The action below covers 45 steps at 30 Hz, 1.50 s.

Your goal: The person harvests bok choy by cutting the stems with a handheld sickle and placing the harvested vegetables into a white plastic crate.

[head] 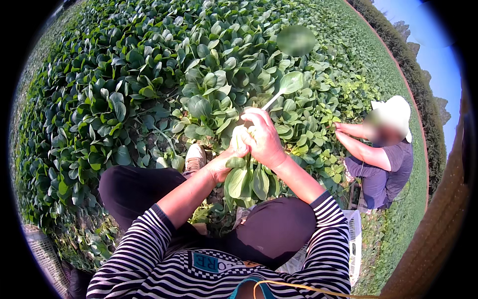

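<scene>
Between my knees, my left hand (239,144) is closed around the stem end of a leafy green plant (242,183), whose broad leaves hang below both hands. Close against it, my right hand (263,140) has its fingers bent at the plant's base. A single leaf with a long pale stalk (289,84) sticks out beyond my right fingers; whether they pinch it or it lies behind them is not plain. The contact between fingers and stems is partly hidden. Rooted leafy greens (201,106) grow just in front of my hands.
At the right, a co-worker in a white hat (397,112) sits low, reaching into the plants. A white plastic crate (354,246) stands beside me at lower right; a pale slatted crate (44,258) is at lower left. My shoe (195,157) rests among the greens. Dense rows fill the field.
</scene>
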Each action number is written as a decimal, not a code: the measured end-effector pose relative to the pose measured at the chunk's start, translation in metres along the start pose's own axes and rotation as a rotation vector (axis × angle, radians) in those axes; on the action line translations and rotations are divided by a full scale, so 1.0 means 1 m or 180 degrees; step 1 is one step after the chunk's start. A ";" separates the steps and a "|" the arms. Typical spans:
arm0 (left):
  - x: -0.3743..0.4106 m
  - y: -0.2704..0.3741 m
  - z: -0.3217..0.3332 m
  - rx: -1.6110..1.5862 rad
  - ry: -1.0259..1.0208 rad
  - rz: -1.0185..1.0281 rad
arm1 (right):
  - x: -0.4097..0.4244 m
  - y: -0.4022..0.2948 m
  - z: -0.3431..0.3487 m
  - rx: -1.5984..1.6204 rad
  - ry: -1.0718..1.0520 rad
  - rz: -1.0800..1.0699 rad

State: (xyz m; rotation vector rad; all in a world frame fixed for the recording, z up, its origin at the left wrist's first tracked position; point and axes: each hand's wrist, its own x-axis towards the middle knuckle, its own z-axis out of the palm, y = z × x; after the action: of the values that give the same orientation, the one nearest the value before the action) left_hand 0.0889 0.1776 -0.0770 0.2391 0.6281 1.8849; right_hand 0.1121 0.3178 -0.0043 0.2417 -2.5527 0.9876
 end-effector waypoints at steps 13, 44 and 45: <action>-0.002 0.002 -0.007 0.0996 0.1045 0.1206 | -0.002 0.017 -0.012 0.1517 0.0166 0.1237; 0.026 0.084 0.031 0.2573 0.0131 -0.0027 | -0.026 0.001 -0.046 0.1595 0.0826 0.0771; 0.032 0.069 0.038 0.2864 0.0070 0.0034 | -0.039 0.002 -0.056 0.1551 0.0860 0.0822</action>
State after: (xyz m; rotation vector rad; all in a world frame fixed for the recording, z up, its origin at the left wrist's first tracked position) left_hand 0.0379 0.1990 -0.0121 0.7919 1.4633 1.5005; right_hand 0.1638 0.3582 0.0158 -0.0917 -2.1020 1.6152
